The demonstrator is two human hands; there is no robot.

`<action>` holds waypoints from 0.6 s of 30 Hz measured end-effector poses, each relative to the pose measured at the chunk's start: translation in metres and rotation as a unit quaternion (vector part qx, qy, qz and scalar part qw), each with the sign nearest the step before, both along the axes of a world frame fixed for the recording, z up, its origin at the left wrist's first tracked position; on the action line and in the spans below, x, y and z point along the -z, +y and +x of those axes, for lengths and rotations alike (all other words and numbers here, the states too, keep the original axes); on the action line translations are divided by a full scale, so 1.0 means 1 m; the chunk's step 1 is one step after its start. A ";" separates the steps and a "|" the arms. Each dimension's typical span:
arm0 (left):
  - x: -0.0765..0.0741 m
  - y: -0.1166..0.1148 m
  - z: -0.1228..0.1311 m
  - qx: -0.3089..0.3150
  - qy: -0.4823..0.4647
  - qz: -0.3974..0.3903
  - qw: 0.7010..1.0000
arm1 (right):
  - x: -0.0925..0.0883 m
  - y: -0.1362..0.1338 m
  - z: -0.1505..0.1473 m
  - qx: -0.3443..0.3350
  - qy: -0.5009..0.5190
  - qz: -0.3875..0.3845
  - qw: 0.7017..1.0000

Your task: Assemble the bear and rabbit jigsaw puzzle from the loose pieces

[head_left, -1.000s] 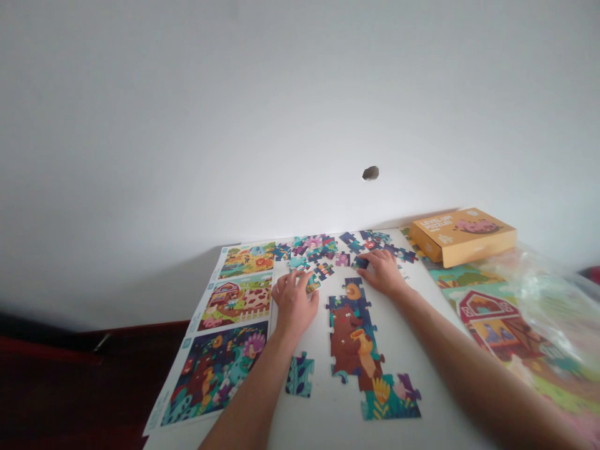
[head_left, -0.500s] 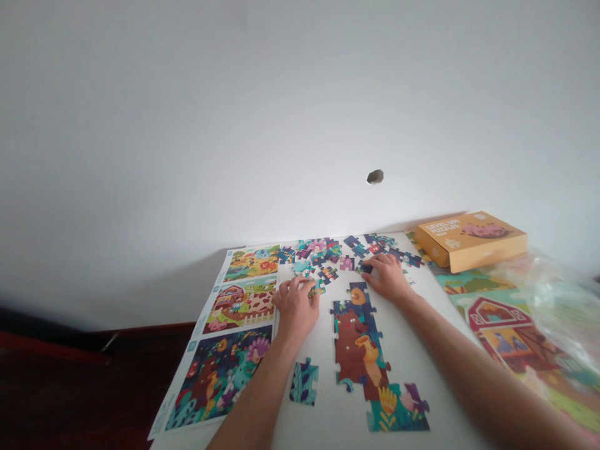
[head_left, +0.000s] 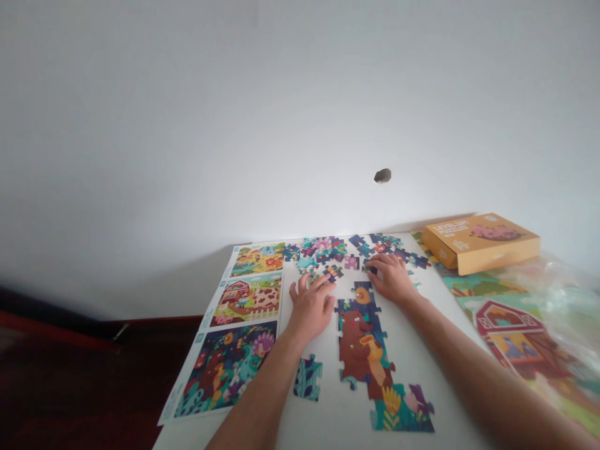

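Note:
My left hand is over the white table with its fingers spread. Its fingertips reach the lower edge of a loose puzzle piece with orange and dark patches; whether they touch it I cannot tell. My right hand has thumb and fingers closed on a dark puzzle piece, partly hidden by the fingers. Between my forearms lies a joined puzzle section showing a brown bear with a honey pot. A separate teal leafy piece rests left of it, beside my left forearm.
Loose puzzle pieces are heaped along the table's far edge by the wall. A picture sheet with three scenes lies at left. On the right are an orange puzzle box, a farm picture and clear plastic wrapping.
My left hand has spread its fingers and reached farther toward the patterned piece, leaving the small teal-and-orange piece it was at. My right hand stays on the dark piece. The view has shifted slightly.

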State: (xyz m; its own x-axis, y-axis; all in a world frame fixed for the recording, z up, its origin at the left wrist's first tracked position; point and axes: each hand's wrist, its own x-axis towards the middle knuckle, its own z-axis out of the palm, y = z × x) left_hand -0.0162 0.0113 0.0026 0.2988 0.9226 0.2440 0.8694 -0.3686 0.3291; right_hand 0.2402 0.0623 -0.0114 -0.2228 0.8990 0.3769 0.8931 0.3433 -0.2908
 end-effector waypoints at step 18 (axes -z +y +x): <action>-0.002 0.001 0.005 0.028 -0.023 0.004 0.999 | -0.005 -0.019 -0.055 -0.121 -0.011 -0.039 0.992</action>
State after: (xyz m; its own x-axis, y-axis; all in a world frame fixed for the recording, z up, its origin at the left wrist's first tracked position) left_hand -0.0109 0.0125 0.0048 0.3383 0.9024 0.2669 0.8313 -0.4194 0.3646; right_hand 0.1857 0.0435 -0.0068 -0.4430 0.8443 0.3015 0.7942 0.5256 -0.3050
